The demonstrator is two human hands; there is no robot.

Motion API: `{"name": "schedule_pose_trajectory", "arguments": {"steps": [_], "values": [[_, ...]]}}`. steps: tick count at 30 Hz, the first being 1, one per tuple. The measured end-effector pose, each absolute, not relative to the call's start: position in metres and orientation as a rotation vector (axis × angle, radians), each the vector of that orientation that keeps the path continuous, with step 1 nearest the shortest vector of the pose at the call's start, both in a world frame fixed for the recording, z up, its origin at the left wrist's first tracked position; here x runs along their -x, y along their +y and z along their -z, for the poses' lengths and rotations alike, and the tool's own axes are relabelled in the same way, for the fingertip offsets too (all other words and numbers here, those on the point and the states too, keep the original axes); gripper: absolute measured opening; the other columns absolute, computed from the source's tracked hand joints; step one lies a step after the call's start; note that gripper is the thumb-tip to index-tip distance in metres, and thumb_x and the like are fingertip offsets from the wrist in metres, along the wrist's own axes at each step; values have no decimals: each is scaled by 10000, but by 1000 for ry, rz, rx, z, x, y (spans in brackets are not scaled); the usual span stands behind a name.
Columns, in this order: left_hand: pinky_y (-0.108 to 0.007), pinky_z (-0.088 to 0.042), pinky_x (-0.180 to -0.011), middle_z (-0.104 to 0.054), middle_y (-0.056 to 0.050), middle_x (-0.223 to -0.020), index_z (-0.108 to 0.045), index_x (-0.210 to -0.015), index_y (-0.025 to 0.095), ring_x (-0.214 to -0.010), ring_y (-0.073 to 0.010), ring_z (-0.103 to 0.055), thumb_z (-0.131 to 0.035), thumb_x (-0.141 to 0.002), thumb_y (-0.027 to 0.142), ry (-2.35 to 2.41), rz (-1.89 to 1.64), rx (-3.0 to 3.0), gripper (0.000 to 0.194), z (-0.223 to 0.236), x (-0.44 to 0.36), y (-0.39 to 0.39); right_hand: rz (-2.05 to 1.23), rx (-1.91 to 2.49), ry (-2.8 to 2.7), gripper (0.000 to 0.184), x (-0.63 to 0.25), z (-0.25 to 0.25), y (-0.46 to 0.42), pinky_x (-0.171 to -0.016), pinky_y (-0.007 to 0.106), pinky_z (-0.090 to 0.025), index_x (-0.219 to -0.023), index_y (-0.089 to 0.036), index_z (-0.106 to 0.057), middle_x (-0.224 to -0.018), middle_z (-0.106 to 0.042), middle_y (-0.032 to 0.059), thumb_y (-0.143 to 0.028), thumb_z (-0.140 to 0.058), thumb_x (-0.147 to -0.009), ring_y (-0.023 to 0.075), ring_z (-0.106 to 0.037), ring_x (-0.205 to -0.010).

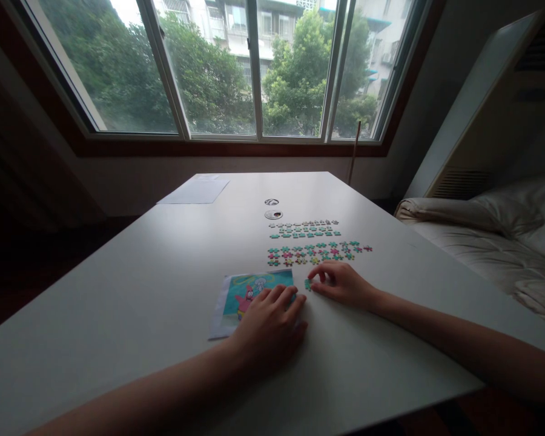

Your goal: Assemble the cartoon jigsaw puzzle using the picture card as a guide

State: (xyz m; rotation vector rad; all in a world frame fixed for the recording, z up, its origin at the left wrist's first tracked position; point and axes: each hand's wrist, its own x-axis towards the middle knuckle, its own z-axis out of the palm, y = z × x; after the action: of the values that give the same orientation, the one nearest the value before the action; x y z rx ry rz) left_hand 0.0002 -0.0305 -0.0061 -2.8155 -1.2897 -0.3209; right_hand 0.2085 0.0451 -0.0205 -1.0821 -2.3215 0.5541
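My left hand [270,324] lies flat, fingers stretched out, on the right part of a colourful cartoon picture sheet [243,293] on the white table [140,290]. Just right of the sheet, my right hand [340,281] pinches a small teal puzzle piece [307,284] against the tabletop. Beyond the hands, several loose puzzle pieces [315,253] in teal, pink and yellow lie in rows, with a further group of pieces [305,229] behind them.
Two small round objects [273,214] sit past the pieces. A sheet of paper [195,189] lies at the table's far left. A bed with pale bedding [490,236] stands to the right, and large windows [236,66] fill the far wall.
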Motion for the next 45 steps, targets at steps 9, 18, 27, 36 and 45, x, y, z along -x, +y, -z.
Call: {"name": "schedule_pose_trajectory", "arguments": {"steps": [9,18,27,36,45], "values": [[-446,-384,-903,-500,-129,-1252,-486,-1211,140,-1107,-302,-455,-451,-870,315,-1280,242,2777,384,7,-1,-33,-553,1093,-2316,169,-208,21,46,-583,216,-368,-868,-206,-675,-670,-549,-13,-303,-593,-757,88,-451,-567],[-456,-370,-902,-501,-123,-1222,-454,-1248,133,-1081,-301,-444,-416,-864,476,-1380,253,2803,516,3,-2,-28,-546,1092,-2322,169,-207,20,45,-588,215,-372,-873,-215,-680,-687,-556,-10,-306,-587,-764,89,-465,-580],[-488,-306,-961,-449,-128,-1282,-398,-1306,149,-1138,-309,-390,-405,-859,479,-1450,196,2837,556,3,-4,-27,-541,1067,-2323,167,-207,20,45,-593,215,-375,-884,-215,-675,-691,-560,-11,-294,-587,-766,89,-474,-585],[-494,-309,-957,-433,-134,-1280,-384,-1311,144,-1137,-318,-377,-405,-856,480,-1476,162,2846,566,3,-5,-26,-539,1067,-2321,171,-208,22,47,-595,217,-375,-887,-214,-674,-690,-557,-11,-303,-581,-774,91,-469,-590],[-505,-299,-963,-412,-134,-1304,-330,-1356,167,-1155,-330,-366,-383,-869,481,-1458,145,2843,582,4,-4,-25,-542,1066,-2325,168,-208,21,46,-591,220,-380,-882,-211,-677,-692,-559,-6,-294,-577,-775,92,-464,-579]]}}
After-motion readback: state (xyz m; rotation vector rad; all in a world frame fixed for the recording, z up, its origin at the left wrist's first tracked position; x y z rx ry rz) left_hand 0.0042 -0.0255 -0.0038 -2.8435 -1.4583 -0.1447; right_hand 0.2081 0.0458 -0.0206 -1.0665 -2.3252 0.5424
